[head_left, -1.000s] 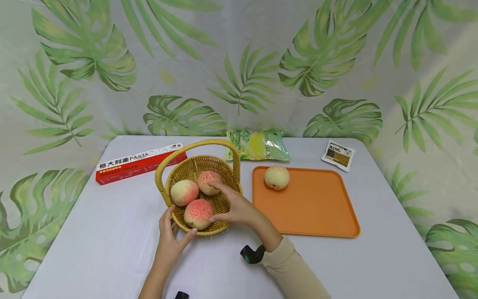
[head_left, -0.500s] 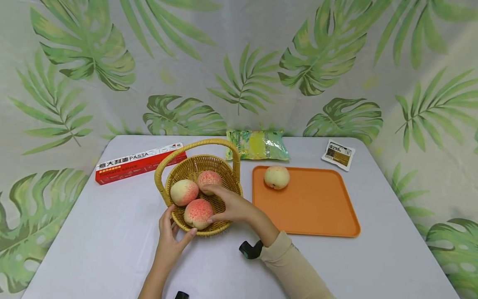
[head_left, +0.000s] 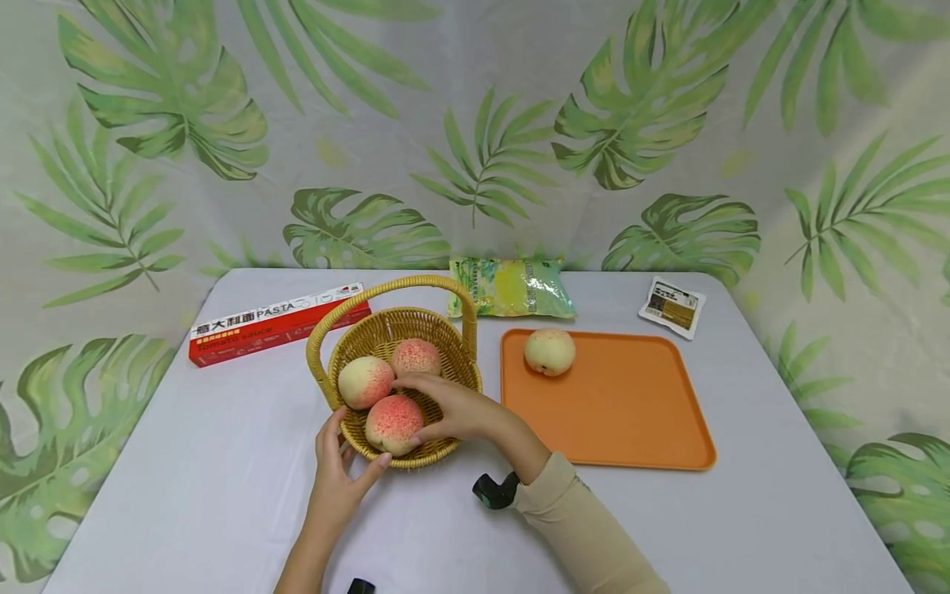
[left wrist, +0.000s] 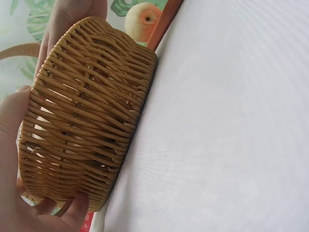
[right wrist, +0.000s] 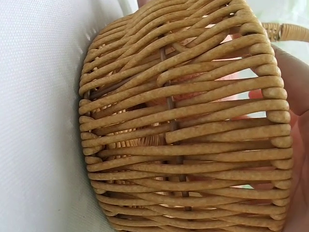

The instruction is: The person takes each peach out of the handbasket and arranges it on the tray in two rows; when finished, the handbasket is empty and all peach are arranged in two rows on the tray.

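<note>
A yellow wicker basket (head_left: 382, 326) with an arched handle stands on the table, three peaches inside. My left hand (head_left: 336, 474) grips its front left side, thumb at the rim and fingers against the woven wall (left wrist: 91, 111). Inside the basket, my right hand (head_left: 467, 410) curls round the front peach (head_left: 393, 421); its thumb is on the right side and its fingers are over the far side. The left peach (head_left: 364, 383) and back peach (head_left: 416, 357) lie close to those fingertips. In the right wrist view, the basket wall (right wrist: 188, 121) mostly hides the peaches and fingers.
An orange tray (head_left: 616, 412) right of the basket bears a pale peach (head_left: 550, 352). Behind are a red pasta box (head_left: 275, 326), a green-yellow bag (head_left: 512, 289) and a small white packet (head_left: 671, 308). The handle (head_left: 393, 285) arches over the basket.
My right hand's fingers have moved from over the back peach down toward the front peach, its forearm shifting slightly left. My left hand, the basket and the peaches stay in place.
</note>
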Demonstrator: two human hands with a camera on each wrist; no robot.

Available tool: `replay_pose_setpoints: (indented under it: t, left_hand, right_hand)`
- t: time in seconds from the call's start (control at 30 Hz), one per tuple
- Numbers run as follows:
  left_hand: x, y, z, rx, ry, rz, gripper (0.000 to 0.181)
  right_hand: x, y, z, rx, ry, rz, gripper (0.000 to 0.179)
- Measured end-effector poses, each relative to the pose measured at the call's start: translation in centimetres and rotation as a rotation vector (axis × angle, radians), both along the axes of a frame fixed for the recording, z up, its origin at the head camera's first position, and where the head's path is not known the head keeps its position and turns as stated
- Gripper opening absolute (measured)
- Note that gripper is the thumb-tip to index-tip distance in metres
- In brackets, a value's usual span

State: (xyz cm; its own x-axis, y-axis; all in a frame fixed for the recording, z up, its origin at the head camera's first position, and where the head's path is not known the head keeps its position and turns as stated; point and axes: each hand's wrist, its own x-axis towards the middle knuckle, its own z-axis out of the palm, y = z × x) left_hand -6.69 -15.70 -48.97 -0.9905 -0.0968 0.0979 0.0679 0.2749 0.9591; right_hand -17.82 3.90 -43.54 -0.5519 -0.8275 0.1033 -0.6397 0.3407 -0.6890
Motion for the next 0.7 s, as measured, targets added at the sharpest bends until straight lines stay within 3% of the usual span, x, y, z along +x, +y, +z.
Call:
replay_pose_setpoints:
  t: [0.27,0.7]
  left_hand:
    - [-0.03,-0.01,-0.07,-0.006,0.006,0.003,0.088]
    - [-0.09,-0.06,-0.28,-0.005,0.003,0.003,0.088]
  right_hand:
    - [-0.19,-0.29,-0.34,-0.004,-0.015,0.057,0.067]
    - [-0.44,-0.90,-0.37,0.067,-0.080,0.070,0.060]
